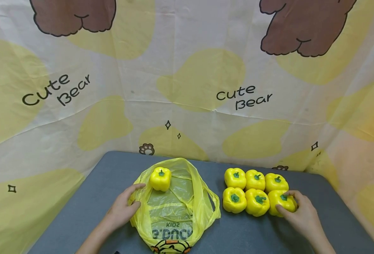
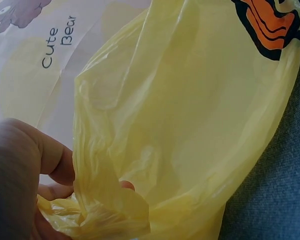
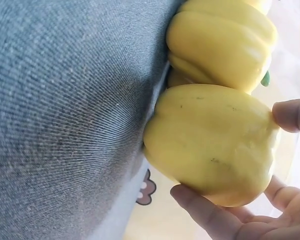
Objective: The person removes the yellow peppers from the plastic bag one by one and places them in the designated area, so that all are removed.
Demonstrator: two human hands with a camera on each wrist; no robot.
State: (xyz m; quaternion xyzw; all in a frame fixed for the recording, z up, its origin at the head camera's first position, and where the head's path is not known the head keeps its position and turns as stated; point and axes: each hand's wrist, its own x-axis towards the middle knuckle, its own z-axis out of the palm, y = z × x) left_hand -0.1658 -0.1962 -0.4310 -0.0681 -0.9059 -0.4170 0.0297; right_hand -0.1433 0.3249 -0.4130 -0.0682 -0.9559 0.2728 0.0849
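Note:
A yellow plastic bag lies spread on the table with its mouth open and dark lettering on it. My left hand pinches the bag's left rim; in the left wrist view the film is bunched between the thumb and fingers. One yellow bell pepper sits inside the bag near its far side. To the right, my right hand grips the front-right bell pepper of a two-row group, thumb on one side and fingers on the other. That pepper is still beside its neighbour.
More yellow bell peppers with green stems stand close together, right of the bag. The grey table has rounded far corners. Behind it hangs a patterned cloth with bear drawings and words.

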